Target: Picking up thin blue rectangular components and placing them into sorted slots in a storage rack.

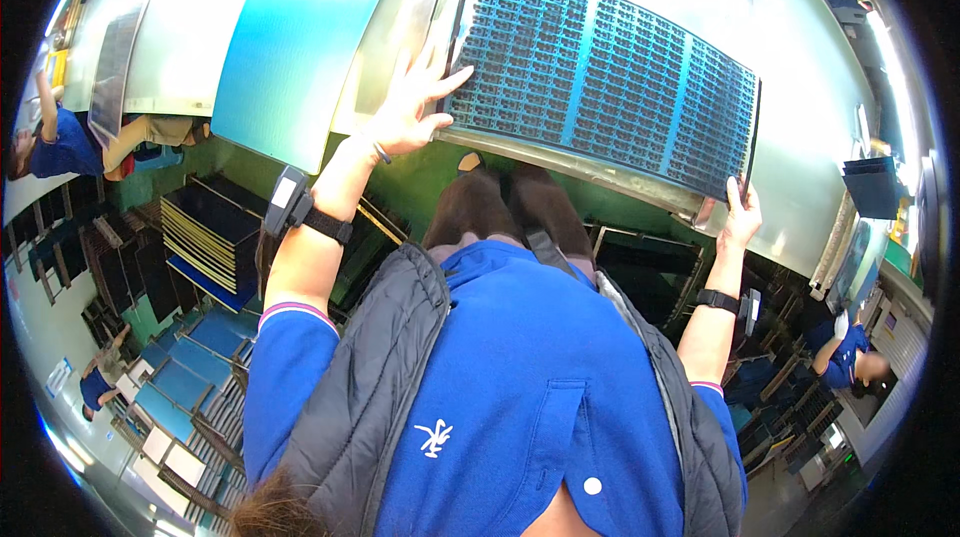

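Head view: I see the panel at the front of the bench, left hand spread at its left edge, right hand apparently pinching its near-right corner (lightly, I'd judge), so uneven support could tip it.

A green floor shows below my pale, smooth-topped worktable. A long white strip light glows to my right.
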### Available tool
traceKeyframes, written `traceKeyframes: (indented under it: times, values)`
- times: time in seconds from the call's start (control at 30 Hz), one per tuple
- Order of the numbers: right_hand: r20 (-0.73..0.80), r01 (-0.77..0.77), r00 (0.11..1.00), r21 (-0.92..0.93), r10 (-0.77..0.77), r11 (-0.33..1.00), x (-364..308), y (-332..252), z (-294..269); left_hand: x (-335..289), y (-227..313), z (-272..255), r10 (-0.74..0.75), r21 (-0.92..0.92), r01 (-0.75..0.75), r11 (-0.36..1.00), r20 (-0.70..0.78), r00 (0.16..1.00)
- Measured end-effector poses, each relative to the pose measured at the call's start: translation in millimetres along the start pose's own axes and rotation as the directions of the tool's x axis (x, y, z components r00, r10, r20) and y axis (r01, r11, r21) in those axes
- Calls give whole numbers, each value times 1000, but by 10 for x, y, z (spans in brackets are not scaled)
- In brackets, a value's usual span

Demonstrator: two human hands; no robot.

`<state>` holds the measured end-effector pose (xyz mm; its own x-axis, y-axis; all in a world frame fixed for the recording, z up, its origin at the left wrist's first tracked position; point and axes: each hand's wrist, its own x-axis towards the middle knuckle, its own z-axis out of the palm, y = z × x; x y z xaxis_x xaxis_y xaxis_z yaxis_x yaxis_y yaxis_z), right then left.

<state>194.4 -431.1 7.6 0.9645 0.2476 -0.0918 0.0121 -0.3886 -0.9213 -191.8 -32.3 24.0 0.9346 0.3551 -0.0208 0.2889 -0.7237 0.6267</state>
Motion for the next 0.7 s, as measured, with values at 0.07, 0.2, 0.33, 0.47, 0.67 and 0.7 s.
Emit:
traceKeyframes:
  times: [0.07, 0.2, 0.33, 0.47, 0.67, 0.7]
  values:
    - [95, -64, 994, 84, 56, 994, 33, -50, -58, 3, 4, -8, -38, 31, 37, 999, 34, 999]
    - [266, -255, 941, 150, 210, 955, 136, -168, -178, 14, -1, -21, -61, -9, 61, 998, 65, 996]
    - [402, -290, 881, 49, 247, 956, 262, -258, -251, 21, 12, -37, -55, -24, 57, 998, 81, 995]
    - [427, -280, 860, -63, 280, 958, 356, -294, -252, 14, 31, -63, -101, -60, 111, 992, 138, 985]
    - [433, -270, 861, -58, 268, 961, 387, -303, -206, 2, 49, -66, -113, -228, 139, 964, 124, 986]
    - [436, -260, 862, -59, 260, 964, 387, -302, -206, 5, 53, -64, -135, -306, 168, 937, 125, 983]
